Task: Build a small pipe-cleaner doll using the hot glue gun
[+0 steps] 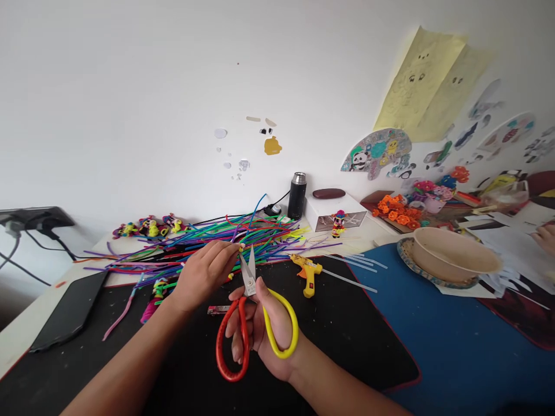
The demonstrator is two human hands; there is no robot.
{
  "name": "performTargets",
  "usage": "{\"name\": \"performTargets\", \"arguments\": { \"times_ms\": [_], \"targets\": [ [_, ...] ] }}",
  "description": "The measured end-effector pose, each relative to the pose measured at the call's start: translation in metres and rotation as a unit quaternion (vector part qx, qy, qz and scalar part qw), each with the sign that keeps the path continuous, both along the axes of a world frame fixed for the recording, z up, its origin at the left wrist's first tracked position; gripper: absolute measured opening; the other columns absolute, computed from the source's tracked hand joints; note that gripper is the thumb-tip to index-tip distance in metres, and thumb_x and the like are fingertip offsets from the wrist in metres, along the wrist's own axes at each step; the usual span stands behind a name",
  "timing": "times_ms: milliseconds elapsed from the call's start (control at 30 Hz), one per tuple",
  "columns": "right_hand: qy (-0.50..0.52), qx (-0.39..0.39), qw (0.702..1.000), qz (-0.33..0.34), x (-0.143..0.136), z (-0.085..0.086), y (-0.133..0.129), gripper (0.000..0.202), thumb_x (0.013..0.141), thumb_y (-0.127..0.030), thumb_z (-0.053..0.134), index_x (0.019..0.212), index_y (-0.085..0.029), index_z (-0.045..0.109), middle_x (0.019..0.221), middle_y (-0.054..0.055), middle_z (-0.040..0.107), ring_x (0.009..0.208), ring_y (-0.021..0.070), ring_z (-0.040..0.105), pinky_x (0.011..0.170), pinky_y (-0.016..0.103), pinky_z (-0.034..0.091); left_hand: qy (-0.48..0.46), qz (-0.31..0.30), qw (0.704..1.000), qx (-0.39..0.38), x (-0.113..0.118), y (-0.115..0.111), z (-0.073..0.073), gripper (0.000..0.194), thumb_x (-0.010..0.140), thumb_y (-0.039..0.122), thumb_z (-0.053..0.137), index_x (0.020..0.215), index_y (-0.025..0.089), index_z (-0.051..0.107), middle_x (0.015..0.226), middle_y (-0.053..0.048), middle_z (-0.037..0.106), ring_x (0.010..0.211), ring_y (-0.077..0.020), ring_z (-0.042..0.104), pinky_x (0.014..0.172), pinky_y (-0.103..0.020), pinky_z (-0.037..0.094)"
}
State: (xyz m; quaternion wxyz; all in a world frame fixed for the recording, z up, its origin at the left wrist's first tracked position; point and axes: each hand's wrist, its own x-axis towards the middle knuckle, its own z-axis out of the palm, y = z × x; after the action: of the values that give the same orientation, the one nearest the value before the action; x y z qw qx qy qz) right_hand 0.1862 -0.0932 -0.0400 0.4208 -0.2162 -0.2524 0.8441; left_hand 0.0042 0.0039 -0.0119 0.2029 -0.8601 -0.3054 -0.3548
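My left hand [207, 271] is closed in a pinch on a small yellow piece [241, 248], mostly hidden by the fingers. My right hand [271, 329] holds scissors [249, 283] with one red and one yellow handle. Their blades are spread and point up, one blade close beside the yellow piece. Behind my hands lies a wide pile of colourful pipe cleaners [260, 237]. A yellow glue gun [307, 273] rests on the black mat [338, 335], right of the scissors.
A black phone [69, 312] and a pink-skirted figure [151, 303] lie left. Behind stand a black bottle [297, 196], a white box [333, 208] and a small figure [339, 224]. Glue sticks [355, 277], a beige basin [455, 254] and another person's hand [545, 238] are right.
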Motion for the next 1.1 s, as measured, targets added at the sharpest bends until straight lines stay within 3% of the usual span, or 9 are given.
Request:
{"name": "performTargets", "arguments": {
  "times_ms": [267, 900, 1100],
  "targets": [
    [-0.023, -0.024, 0.999, -0.019, -0.009, 0.005, 0.004, 0.077, 0.092, -0.086, 0.044, 0.112, -0.014, 0.063, 0.065, 0.003, 0.07, 0.042, 0.0173, 0.063, 0.048, 0.026, 0.047, -0.016, -0.007, 1.0, -0.005, 0.003, 0.001, -0.005, 0.022, 0.102, 0.017, 0.059, 0.122, 0.022, 0.066, 0.101, -0.008, 0.079, 0.09, -0.0212, 0.076, 0.087, -0.033, 0.06],
    [-0.085, -0.008, 0.995, -0.046, -0.014, 0.014, 0.01, 0.081, 0.087, -0.089, 0.05, 0.112, -0.013, 0.064, 0.062, -0.001, 0.065, 0.038, 0.0129, 0.056, 0.045, 0.025, 0.046, -0.028, 0.018, 0.999, -0.041, -0.009, 0.011, -0.022, 0.022, 0.102, 0.019, 0.057, 0.121, 0.022, 0.068, 0.109, -0.01, 0.08, 0.097, -0.0233, 0.077, 0.091, -0.036, 0.061],
    [-0.095, -0.019, 0.994, -0.058, -0.015, 0.016, 0.012, 0.081, 0.085, -0.089, 0.054, 0.11, -0.012, 0.065, 0.056, -0.003, 0.062, 0.036, 0.0126, 0.054, 0.042, 0.024, 0.042, -0.012, -0.009, 0.999, -0.034, -0.007, 0.01, -0.022, 0.026, 0.102, 0.016, 0.057, 0.125, 0.021, 0.067, 0.112, -0.011, 0.08, 0.103, -0.0243, 0.077, 0.094, -0.036, 0.061]
  ]
}}
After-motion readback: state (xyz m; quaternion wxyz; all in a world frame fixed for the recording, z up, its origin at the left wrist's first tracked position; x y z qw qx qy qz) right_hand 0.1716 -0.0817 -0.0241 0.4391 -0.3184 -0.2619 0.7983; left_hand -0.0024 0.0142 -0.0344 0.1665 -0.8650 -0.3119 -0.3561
